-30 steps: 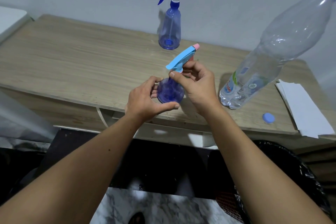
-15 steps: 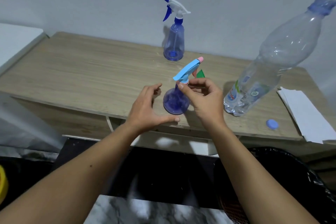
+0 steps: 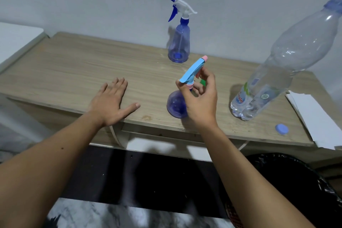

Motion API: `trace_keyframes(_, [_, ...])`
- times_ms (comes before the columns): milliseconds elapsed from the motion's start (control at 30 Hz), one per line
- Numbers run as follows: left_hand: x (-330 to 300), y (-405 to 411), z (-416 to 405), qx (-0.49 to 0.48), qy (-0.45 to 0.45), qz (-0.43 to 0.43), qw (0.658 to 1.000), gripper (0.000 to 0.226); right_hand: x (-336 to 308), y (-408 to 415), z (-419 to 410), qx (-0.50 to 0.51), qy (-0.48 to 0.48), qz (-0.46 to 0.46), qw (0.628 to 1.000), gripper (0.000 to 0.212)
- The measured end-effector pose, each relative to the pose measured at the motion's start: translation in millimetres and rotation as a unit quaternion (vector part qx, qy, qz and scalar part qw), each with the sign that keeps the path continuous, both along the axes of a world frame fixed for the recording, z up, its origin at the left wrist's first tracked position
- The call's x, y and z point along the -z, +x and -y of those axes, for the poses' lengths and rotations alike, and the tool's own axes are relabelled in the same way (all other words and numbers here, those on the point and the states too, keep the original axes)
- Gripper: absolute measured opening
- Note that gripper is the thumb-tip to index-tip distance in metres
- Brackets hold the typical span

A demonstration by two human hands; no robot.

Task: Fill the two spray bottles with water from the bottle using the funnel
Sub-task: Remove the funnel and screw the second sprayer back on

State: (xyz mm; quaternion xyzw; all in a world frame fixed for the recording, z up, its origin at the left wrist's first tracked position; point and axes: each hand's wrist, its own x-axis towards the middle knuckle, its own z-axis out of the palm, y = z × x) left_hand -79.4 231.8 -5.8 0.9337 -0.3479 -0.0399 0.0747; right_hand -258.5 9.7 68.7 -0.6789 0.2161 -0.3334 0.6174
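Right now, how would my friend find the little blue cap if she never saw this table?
Start at the wooden table and find the big clear water bottle standing on its right side. Look toward the table's front edge, just right of that bottle's base, next to the white paper. The cap is the small, flat, round, light blue thing lying alone there, far lower than the spray bottles.
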Motion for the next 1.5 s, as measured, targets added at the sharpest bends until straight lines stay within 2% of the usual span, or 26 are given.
trace_keyframes(300, [-2.1, 1.3, 1.4, 0.003, 0.006, -0.001, 1.0, 0.121, 1.7, 9.5, 0.5, -0.082, 0.017, -0.023, 0.996, 0.049])
trace_keyframes(367, [-2.1, 1.9, 1.6, 0.002, 0.005, 0.001, 1.0, 0.12, 3.7, 13.4, 0.2, -0.109, 0.017, -0.055, 0.992, 0.056])
trace_keyframes(467, [-0.6, 2.4, 1.7, 0.001, 0.01, 0.003, 1.0, 0.119, 7.1, 19.5, -3.2, -0.143, 0.01, -0.095, 0.985, 0.078])
trace_keyframes(533, [0.5, 3.1, 1.3, 0.001, 0.01, 0.004, 1.0, 0.119, 10.5, 23.7, -5.6, -0.155, 0.015, -0.11, 0.982, 0.08])
trace_keyframes(633, [1.1, 3.2, 0.8, 0.004, 0.009, 0.009, 1.0, 0.117, 13.3, 28.3, -10.6, -0.167, 0.022, -0.136, 0.976, 0.07])
trace_keyframes(700, [1.6, 3.8, 0.5, 0.003, 0.006, 0.009, 1.0, 0.117, 13.6, 30.2, -15.4, -0.177, 0.025, -0.141, 0.974, 0.05])
trace_keyframes(800, [2.7, 4.9, 0.5, 0.001, 0.001, 0.008, 1.0, 0.119, 12.3, 31.7, -21.3, -0.176, 0.019, -0.15, 0.973, 0.041])
trace_keyframes(1200, [3.7, 6.0, -0.4, 0.006, -0.003, 0.011, 1.0, 0.117, 15.6, 41.4, -21.5, -0.139, 0.009, -0.169, 0.976, 0.056])
trace_keyframes(1500, [1.4, 5.7, -0.6, 0.008, -0.004, 0.007, 1.0, 0.118, 15.1, 45.4, -14.4, -0.12, -0.058, -0.195, 0.972, 0.052])
